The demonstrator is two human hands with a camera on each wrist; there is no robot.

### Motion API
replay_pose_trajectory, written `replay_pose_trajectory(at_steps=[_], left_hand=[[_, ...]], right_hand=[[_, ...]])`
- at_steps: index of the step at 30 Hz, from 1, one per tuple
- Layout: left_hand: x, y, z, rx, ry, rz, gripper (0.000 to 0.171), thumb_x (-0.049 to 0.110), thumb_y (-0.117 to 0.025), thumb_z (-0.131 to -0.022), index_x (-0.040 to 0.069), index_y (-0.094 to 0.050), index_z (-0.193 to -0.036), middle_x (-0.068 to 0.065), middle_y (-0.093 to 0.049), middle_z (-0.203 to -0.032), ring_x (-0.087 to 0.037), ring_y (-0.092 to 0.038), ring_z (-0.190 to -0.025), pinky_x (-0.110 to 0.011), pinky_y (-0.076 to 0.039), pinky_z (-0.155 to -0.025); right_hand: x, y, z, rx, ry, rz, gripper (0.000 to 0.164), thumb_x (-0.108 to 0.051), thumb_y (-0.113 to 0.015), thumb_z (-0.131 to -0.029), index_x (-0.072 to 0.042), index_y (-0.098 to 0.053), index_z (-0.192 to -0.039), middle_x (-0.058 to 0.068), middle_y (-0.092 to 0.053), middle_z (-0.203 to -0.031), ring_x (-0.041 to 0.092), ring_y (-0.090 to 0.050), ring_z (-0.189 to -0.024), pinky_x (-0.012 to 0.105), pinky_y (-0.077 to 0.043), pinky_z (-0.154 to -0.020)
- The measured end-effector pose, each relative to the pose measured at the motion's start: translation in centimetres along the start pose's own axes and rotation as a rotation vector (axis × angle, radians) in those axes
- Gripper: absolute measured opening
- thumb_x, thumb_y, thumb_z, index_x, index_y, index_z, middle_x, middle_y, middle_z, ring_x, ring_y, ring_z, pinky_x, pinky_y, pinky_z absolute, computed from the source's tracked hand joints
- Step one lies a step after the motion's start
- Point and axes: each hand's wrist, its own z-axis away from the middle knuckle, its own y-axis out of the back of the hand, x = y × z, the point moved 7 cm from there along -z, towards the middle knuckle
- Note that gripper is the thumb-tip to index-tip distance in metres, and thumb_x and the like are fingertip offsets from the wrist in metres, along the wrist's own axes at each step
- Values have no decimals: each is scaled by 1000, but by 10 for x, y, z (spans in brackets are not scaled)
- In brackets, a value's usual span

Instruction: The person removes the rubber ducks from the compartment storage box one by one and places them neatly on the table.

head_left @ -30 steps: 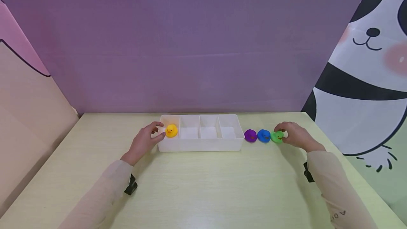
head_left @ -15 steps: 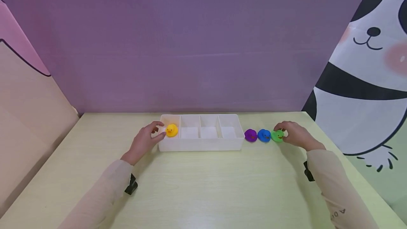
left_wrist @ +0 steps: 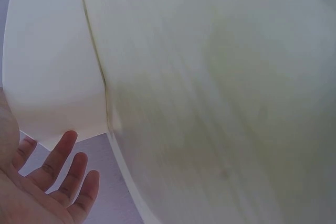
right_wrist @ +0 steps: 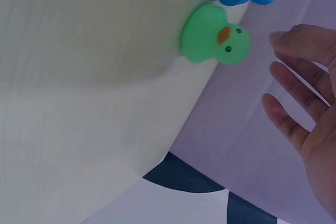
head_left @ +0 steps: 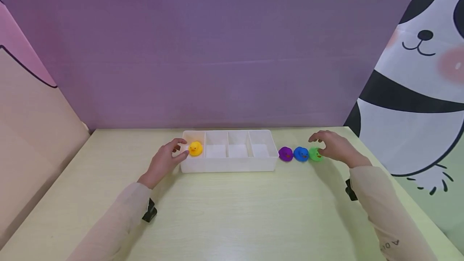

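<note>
A white divided tray point(head_left: 228, 165) stands on the table, with a yellow rubber duck point(head_left: 195, 148) in its leftmost compartment. My left hand point(head_left: 164, 161) is at the tray's left end, thumb and index finger at the rim; in the left wrist view its fingers point(left_wrist: 62, 157) are loosely spread by the tray's end wall. Right of the tray a purple duck point(head_left: 285, 154), a blue duck point(head_left: 301, 154) and a green duck point(head_left: 314, 154) sit in a row. Just above the green one is my right hand point(head_left: 335, 147), fingers spread and apart from it in the right wrist view.
The pale wooden table point(head_left: 232, 212) ends at a purple backdrop point(head_left: 217, 51). A panda print point(head_left: 417, 140) covers the wall on the right. Dividers point(head_left: 227, 145) split the tray into several compartments.
My right hand has lifted slightly off the green duck and its fingers have spread. The left hand, the tray and the ducks have stayed in place.
</note>
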Motion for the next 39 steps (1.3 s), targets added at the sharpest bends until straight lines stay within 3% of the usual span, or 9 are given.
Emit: replay_pose_trajectory(at_steps=[25,33,39], left_hand=[[2,0,2,2,-7,8,40,31,-58,-88,14,-50,-124,-15,-60,-112,-31,-54,-104,-47,-47,-83],[2,0,2,0,2,11,40,31,-58,-88,15,-50,-124,-15,-60,-113,-32,-54,-104,-47,-47,-83],[2,0,1,1,-2,4,39,32,-58,-88,15,-50,-123,-15,-60,-112,-31,-55,-103,-47,-47,-83]], right_hand=[[-67,-5,-17,86,101,9,31,-7,-66,-77,-8,-64,-107,9,-62,-107,27,-55,-100,43,-48,-78],[-91,0,-26,155,195,19,29,-9,-69,-74,-7,-65,-103,7,-64,-105,28,-56,-103,43,-48,-82],[-105,2,-31,148,230,13,30,-9,-69,-75,-7,-65,-104,8,-63,-107,30,-57,-105,45,-47,-85]])
